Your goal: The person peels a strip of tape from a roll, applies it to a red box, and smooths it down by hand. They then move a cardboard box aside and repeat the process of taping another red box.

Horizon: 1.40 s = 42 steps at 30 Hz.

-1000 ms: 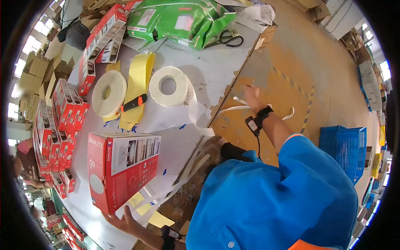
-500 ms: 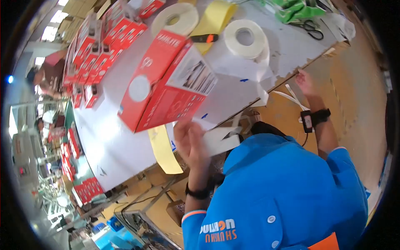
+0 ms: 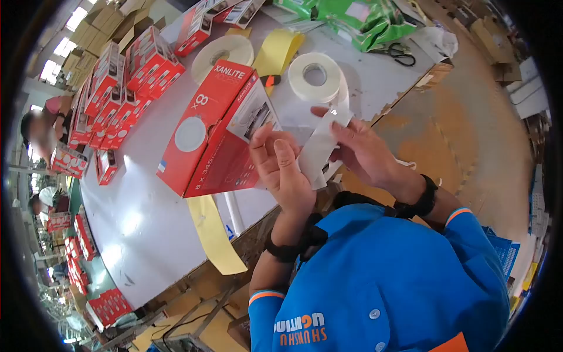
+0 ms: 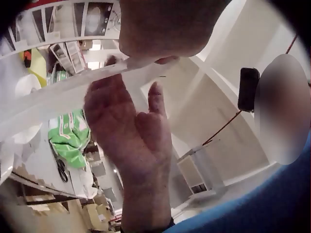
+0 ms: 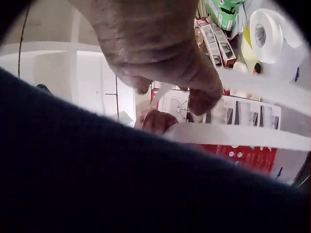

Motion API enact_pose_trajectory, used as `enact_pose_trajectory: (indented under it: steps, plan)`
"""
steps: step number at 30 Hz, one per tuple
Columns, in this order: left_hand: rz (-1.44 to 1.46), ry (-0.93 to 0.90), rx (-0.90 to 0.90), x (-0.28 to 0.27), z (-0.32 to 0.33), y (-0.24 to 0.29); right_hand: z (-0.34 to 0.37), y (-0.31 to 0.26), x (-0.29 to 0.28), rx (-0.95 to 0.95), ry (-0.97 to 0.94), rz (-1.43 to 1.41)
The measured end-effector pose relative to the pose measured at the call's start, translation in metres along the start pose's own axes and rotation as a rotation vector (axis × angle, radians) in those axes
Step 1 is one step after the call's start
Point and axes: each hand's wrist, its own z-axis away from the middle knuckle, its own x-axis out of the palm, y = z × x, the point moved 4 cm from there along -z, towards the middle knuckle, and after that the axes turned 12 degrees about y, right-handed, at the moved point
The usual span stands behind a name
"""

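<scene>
My right hand (image 3: 372, 154) pinches a white strip (image 3: 319, 146) between thumb and fingers in the head view. The strip runs by the white roll (image 3: 300, 91) on the table. Close beside it, my left hand (image 3: 285, 176) is raised, palm up, its fingers loosely bent and the thumb apart from them. In the left wrist view the strip passes over the left fingers (image 4: 104, 94), below the other hand. A red XANLITE box (image 3: 202, 126) stands behind the left hand, partly covered by it. The right wrist view shows right fingertips (image 5: 204, 99) bent down at the strip.
Another roll (image 3: 202, 58), yellow paper (image 3: 281, 44) and an orange-black cutter (image 3: 270, 81) lie behind the box. Red boxes (image 3: 149, 58) are stacked at left. Scissors (image 3: 402, 56) and a green bag (image 3: 366, 20) lie at the back. A yellow sheet (image 3: 217, 246) overhangs the front edge.
My right hand has come in from beyond the table edge and grips the strip. The left hand has risen from the box's lower edge. The head view has turned.
</scene>
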Motion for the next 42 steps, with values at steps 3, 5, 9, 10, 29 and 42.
enact_pose_trajectory:
  steps: [3, 5, 9, 10, 29, 42]
  plan:
    - [0.002, -0.031, -0.214, 0.007, 0.007, -0.013, 0.008, -0.037, 0.001, -0.118, 0.144, -0.059]
    - [-0.005, -0.164, -0.425, 0.014, 0.012, -0.017, 0.011, -0.052, -0.004, -0.210, 0.201, 0.015]
    - [0.007, -0.427, -0.550, 0.018, 0.026, -0.037, 0.011, -0.074, -0.024, -0.445, 0.308, 0.157]
    - [0.109, -0.440, -0.607, 0.020, 0.030, -0.039, 0.013, -0.079, -0.028, -0.478, 0.340, 0.179]
    - [0.075, -0.691, -0.894, 0.057, 0.049, -0.062, 0.033, -0.140, -0.058, -0.752, 0.637, 0.582]
    - [0.123, -0.749, -1.018, 0.058, 0.045, -0.081, 0.025, -0.157, -0.066, -0.754, 0.710, 0.631]
